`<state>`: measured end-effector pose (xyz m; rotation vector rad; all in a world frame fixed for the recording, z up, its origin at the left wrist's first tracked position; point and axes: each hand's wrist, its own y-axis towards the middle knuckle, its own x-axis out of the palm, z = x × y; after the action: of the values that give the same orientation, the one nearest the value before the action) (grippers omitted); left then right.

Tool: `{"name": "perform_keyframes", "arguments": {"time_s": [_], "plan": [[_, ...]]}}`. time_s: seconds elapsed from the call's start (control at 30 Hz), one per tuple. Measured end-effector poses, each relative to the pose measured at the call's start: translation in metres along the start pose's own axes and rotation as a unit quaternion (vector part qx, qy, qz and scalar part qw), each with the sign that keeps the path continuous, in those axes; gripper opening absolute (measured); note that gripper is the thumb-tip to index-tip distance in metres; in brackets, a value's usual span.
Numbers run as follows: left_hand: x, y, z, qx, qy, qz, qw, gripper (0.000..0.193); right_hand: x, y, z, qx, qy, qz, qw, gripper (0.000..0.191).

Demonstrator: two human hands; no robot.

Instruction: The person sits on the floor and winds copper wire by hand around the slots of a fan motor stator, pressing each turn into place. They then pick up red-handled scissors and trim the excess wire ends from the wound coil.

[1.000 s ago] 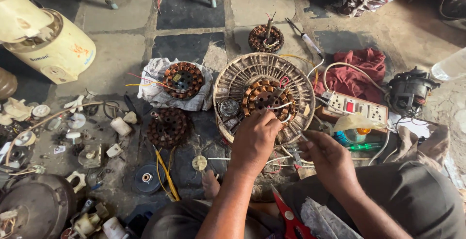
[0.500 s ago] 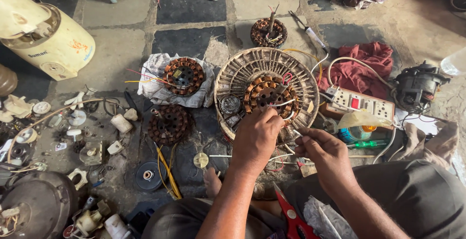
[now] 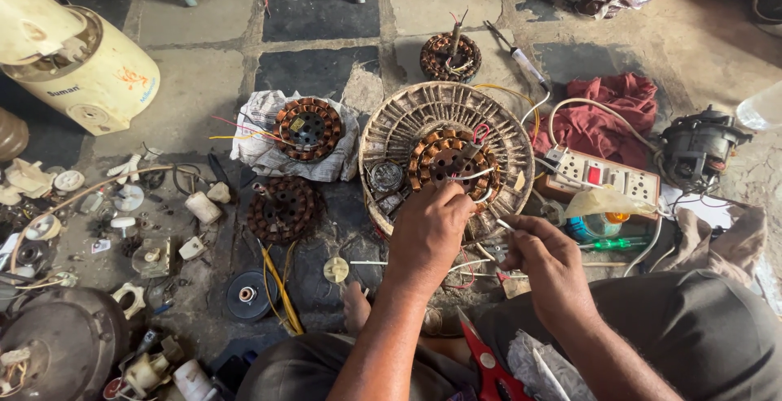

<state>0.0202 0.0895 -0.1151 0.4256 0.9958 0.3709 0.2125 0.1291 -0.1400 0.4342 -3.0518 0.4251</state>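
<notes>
We see the left hand (image 3: pixel 430 234) curled over the near rim of the round metal fan housing (image 3: pixel 407 128), its fingertips bunched together and pinching a thin white wire (image 3: pixel 475 175) that runs off the copper-wound stator (image 3: pixel 450 159) seated inside that housing. The right hand (image 3: pixel 547 258) sits just beside it, lower and nearer the person's knee, its fingers pressed together around a short white wire end (image 3: pixel 504 224); we cannot tell whether it grips anything more. The two hands are close but not touching.

The housing lies flat on the stone floor (image 3: pixel 326 10), directly ahead of the person. Left of it we find a second stator (image 3: pixel 307 127) resting on a crumpled sheet of paper (image 3: pixel 252 136), and below that a darker, bare-looking stator (image 3: pixel 283 206) straight on the floor. A smaller wound coil (image 3: pixel 450 56) stands beyond the housing, well apart from the hands.

To the right, a white socket board (image 3: pixel 603 173) lies near the housing, with a red cloth (image 3: pixel 615 108) behind it and a dark motor (image 3: pixel 696 149) further right. Red-handled scissors (image 3: pixel 487 364) rest on the person's lap between the forearms. Far left, a cream-coloured appliance body (image 3: pixel 81 67) lies on its side, and small plastic and metal parts (image 3: pixel 130 230) are scattered across the floor near it.
</notes>
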Motion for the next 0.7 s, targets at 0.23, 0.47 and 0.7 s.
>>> {"name": "perform_keyframes", "arguments": {"time_s": [0.23,0.47,0.7], "plan": [[0.001,-0.003,0.006,-0.012,0.002,-0.005,1.0,0.005,0.008,-0.013,-0.014,-0.003,-0.2,0.053,0.978,0.036],[0.003,-0.005,0.003,-0.01,0.014,-0.013,1.0,0.004,0.013,-0.018,-0.021,-0.003,-0.235,0.08,0.969,0.033],[0.003,-0.008,0.002,-0.009,0.011,-0.005,1.0,0.004,0.014,-0.019,-0.021,-0.031,-0.262,0.089,0.961,0.033]]}}
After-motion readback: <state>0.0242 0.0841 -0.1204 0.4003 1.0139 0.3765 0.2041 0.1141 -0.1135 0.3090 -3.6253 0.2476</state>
